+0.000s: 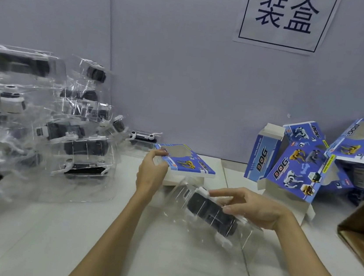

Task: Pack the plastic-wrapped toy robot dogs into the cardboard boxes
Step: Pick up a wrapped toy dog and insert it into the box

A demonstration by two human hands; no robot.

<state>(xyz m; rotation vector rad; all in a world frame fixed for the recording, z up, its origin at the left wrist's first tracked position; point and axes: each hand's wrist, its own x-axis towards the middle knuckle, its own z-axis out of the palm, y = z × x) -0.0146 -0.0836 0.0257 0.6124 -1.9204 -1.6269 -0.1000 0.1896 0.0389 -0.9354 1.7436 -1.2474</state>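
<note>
While left hand [151, 173] grips flat blue printed cardboard box [185, 161] at 12 o'clock, right hand [252, 208] pinching clear-plastic-wrapped black toy robot dog [211, 212], centre.

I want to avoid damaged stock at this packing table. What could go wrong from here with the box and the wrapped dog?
1. The left hand holds the blue box only at one end, so it may sag or slip during loading.
2. The right hand holds the wrapped dog tilted; the loose clear plastic could catch on the box opening.
3. The stack of wrapped dogs looks uneven and might slide.
</note>
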